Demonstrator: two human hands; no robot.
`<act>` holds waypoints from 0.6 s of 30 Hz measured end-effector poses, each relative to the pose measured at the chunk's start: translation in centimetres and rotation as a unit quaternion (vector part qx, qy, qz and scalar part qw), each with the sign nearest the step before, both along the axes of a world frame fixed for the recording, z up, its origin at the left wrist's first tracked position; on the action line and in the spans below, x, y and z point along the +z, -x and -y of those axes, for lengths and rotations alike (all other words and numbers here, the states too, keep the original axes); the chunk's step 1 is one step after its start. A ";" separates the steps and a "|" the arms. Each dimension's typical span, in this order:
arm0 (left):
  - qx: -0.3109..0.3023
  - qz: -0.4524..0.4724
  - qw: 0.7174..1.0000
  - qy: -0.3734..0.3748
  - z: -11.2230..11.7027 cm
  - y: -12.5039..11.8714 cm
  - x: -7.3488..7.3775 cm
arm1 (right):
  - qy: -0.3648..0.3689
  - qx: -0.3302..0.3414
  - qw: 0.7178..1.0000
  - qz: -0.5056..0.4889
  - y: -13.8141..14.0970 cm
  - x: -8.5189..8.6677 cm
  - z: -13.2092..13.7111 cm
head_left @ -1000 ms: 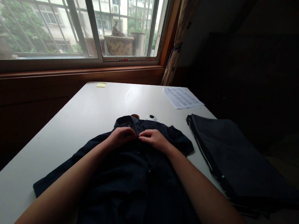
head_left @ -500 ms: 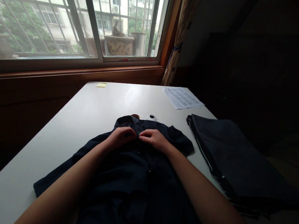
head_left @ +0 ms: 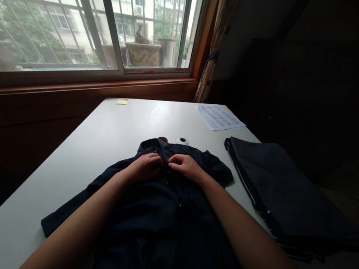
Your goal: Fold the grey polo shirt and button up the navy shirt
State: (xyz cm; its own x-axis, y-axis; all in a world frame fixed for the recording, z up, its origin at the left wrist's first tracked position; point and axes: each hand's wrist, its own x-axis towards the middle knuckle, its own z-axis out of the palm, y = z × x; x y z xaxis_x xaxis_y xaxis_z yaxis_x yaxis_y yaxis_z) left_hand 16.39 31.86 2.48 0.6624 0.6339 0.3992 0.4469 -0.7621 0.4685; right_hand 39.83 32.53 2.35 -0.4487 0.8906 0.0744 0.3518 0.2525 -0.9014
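Observation:
A dark navy shirt [head_left: 161, 215] lies flat on the white table [head_left: 106, 129], collar toward the window. My left hand [head_left: 145, 167] and my right hand [head_left: 185, 165] rest side by side just below the collar, fingers curled and pinching the shirt's front placket near the top button. The fingertips almost touch each other. Small pale buttons show further down the placket.
A folded dark garment [head_left: 286, 195] with a pale edge stripe lies at the right. A printed sheet [head_left: 219, 117] sits at the far right corner, a yellow sticky note [head_left: 121, 102] at the far edge, and a small white round object [head_left: 182, 141] behind the collar.
Both hands have shifted very slightly at the collar; the left hand's fingers curled a little lower. Nothing else moved.

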 end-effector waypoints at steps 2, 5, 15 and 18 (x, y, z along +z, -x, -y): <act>0.004 -0.020 0.999 -0.026 -0.1 -0.1 -0.1 | 0.001 -0.002 1.000 0.000 0.0 0.0 0.0; 0.000 -0.043 0.997 -0.069 -0.1 -0.2 0.1 | 0.003 -0.004 1.000 0.000 0.1 0.1 0.0; -0.008 -0.091 0.988 -0.124 0.0 0.3 0.8 | 0.017 -0.004 1.000 -0.006 0.1 0.0 0.1; -0.015 -0.111 0.985 -0.135 -0.1 0.2 0.8 | 0.023 -0.003 1.000 -0.008 0.2 0.0 0.0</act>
State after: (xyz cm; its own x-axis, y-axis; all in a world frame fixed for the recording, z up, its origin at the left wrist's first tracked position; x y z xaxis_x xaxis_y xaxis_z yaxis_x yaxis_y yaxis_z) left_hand 16.22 31.91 3.31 0.7685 0.5044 0.3936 0.4917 -0.8593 0.1412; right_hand 39.68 32.48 2.38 -0.4425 0.8959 0.0402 0.3394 0.2087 -0.9172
